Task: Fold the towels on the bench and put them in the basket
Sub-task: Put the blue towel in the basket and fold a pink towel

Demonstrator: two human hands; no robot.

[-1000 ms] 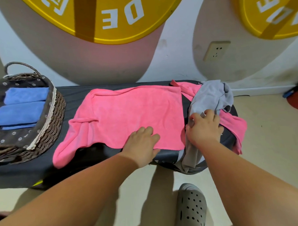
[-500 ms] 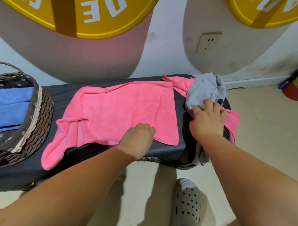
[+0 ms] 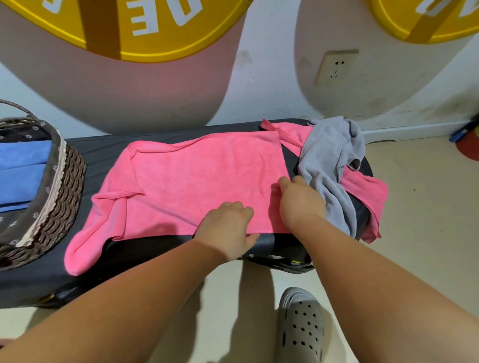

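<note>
Pink towel (image 3: 194,177) lies spread mid-bench, its left corner drooping over the front. We pinch the near hem with our left hand (image 3: 226,225), fingers on top and thumb below. Our right hand (image 3: 299,203) curls at the near right corner, but we can't tell if it has cloth. Probably squaring corners for the first fold. Grey towel (image 3: 328,161) sits heaped just beside it at the bench (image 3: 99,143) end. The basket (image 3: 66,205) on the left holds folded blue towels (image 3: 13,174).

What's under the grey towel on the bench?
A second pink towel: parts stick out at the far left and the right of the grey towel, and the right end hangs off the bench. Its middle is covered, so how it lies there cannot be seen.
</note>
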